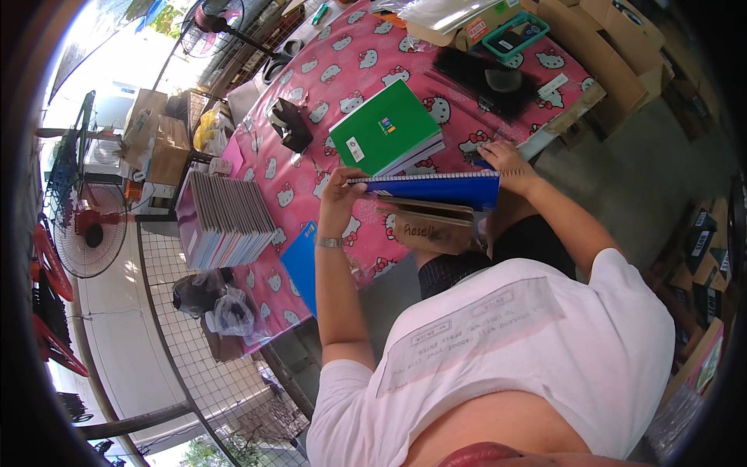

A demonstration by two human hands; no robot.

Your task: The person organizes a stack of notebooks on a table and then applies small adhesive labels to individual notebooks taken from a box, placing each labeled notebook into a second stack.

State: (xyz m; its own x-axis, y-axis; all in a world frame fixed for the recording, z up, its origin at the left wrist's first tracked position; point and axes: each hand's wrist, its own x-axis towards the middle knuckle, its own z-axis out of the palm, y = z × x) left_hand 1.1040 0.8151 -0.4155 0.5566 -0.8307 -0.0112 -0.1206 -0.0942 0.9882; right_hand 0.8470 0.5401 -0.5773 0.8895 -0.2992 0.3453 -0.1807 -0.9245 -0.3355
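A blue spiral notebook (436,189) stands on edge in front of me, its coiled spine facing up. My left hand (340,191) grips the spine's left end between thumb and fingers. At the other end, my right hand (510,163) is closed beside a length of coil that sticks out past the cover. Something small and dark blue shows at its fingers, too hidden to name. Just below the notebook is a wooden block (436,232) with handwriting on it. Beyond the notebook lies a stack of green notebooks (389,128) on the pink patterned tablecloth (331,74).
A tall stack of notebooks (226,218) stands at the left, with a blue sheet (302,261) nearer me. Farther back are a black desk device (289,124), a dark heap of thin strands (467,78) and a green basket (513,39). Cardboard boxes (622,47) flank the table's right.
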